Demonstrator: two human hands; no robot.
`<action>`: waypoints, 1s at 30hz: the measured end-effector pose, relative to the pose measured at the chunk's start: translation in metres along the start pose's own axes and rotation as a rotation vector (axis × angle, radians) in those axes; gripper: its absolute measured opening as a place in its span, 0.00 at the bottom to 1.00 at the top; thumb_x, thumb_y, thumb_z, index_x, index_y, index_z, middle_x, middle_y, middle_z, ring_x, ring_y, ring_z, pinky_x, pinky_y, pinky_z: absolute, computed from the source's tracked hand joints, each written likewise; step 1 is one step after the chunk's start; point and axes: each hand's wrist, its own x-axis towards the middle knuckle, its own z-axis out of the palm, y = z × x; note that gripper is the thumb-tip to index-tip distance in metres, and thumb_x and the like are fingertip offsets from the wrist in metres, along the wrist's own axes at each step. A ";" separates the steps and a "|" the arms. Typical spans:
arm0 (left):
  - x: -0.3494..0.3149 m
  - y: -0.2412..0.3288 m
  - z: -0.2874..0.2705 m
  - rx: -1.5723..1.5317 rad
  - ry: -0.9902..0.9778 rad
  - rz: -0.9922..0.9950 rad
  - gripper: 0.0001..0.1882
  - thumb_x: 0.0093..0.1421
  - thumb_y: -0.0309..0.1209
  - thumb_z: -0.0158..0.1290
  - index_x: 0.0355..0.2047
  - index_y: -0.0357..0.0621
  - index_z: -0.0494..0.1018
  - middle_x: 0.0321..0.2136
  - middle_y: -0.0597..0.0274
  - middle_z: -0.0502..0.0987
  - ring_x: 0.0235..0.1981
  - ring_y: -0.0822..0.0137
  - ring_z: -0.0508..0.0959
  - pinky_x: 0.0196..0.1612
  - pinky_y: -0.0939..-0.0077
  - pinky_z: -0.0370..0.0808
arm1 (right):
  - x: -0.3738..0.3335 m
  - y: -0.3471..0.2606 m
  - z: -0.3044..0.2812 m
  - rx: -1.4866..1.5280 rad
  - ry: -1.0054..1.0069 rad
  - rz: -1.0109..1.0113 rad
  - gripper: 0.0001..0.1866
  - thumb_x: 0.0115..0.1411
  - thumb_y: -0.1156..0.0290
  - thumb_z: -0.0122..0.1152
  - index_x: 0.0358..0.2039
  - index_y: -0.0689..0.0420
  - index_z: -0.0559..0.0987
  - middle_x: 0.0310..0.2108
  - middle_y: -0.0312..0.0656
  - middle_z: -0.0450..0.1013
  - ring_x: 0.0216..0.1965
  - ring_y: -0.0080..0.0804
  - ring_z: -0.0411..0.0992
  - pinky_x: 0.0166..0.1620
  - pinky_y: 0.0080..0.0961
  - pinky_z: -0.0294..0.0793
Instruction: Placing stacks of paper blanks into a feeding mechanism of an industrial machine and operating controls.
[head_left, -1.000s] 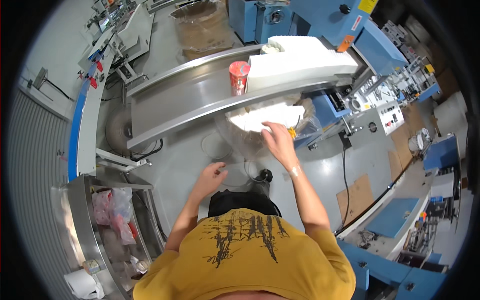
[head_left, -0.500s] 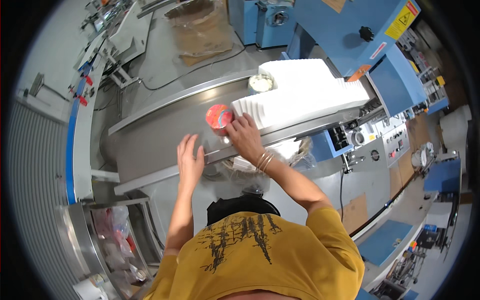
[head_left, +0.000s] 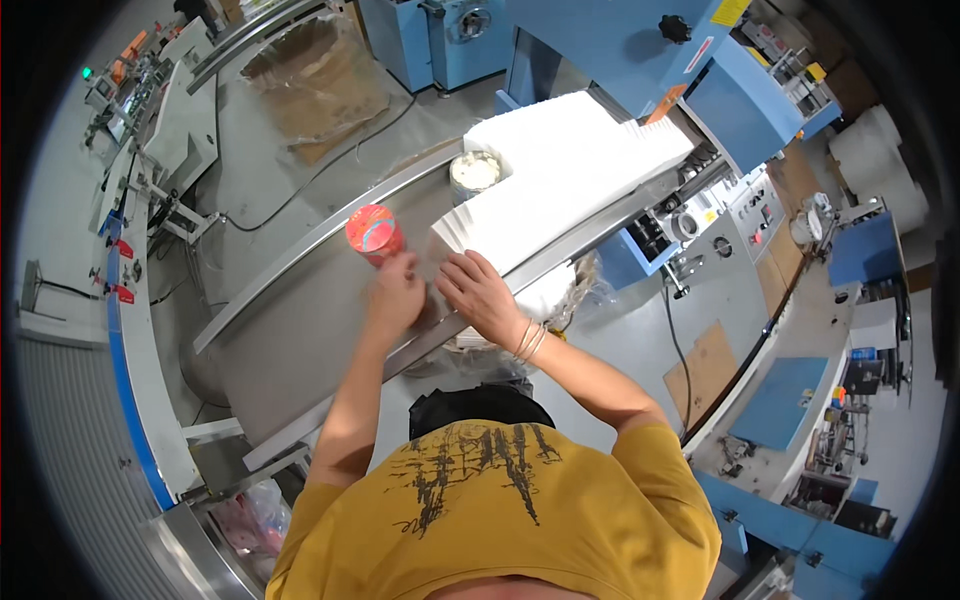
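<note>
While the red can [head_left: 374, 230] sits over the metal trough [head_left: 280, 355], the left hand [head_left: 398, 295] seems to have its grip closed near the base; the right hand [head_left: 478, 292], loosely open, touches the white stack's [head_left: 565, 165] end, presumably keeping it upright.

Blue machines and benches ring your workshop floor

You stand over a smooth grey floor [head_left: 622, 340]. At your 11 o'clock sits a cardboard bin [head_left: 315, 85] lined with clear plastic; at 1, a tall blue machine [head_left: 605, 35]. Bulky white rolls [head_left: 868, 150] are stacked toward 2. Around 4 you have flat cardboard [head_left: 705, 372] lying down and, beyond it, a workbench bearing a blue panel [head_left: 782, 400]. Your 9 o'clock holds a light wall [head_left: 62, 215], your 8 a ribbed grey surface [head_left: 75, 430]. A green light [head_left: 87, 73] glows at 10.
</note>
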 end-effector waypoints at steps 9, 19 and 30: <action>-0.024 0.006 0.066 -0.361 0.042 0.052 0.45 0.54 0.37 0.59 0.64 0.36 0.44 0.57 0.47 0.61 0.54 0.61 0.67 0.54 0.68 0.66 | -0.040 0.047 -0.060 0.376 0.197 0.043 0.16 0.46 0.75 0.63 0.38 0.55 0.77 0.37 0.38 0.74 0.43 0.38 0.72 0.46 0.31 0.71; -0.003 0.027 0.063 -1.209 0.043 -0.470 0.32 0.61 0.48 0.51 0.59 0.43 0.61 0.55 0.62 0.67 0.55 0.64 0.68 0.57 0.65 0.63 | -0.121 0.247 -0.065 0.430 0.476 0.947 0.16 0.56 0.73 0.56 0.46 0.62 0.73 0.39 0.48 0.72 0.30 0.32 0.71 0.36 0.27 0.72; -0.007 0.050 0.072 -1.090 0.188 -0.371 0.43 0.59 0.45 0.53 0.64 0.34 0.46 0.63 0.54 0.52 0.64 0.62 0.52 0.65 0.69 0.47 | -0.108 0.274 -0.063 0.366 0.394 0.809 0.28 0.54 0.74 0.57 0.56 0.60 0.66 0.43 0.53 0.70 0.32 0.40 0.72 0.38 0.33 0.72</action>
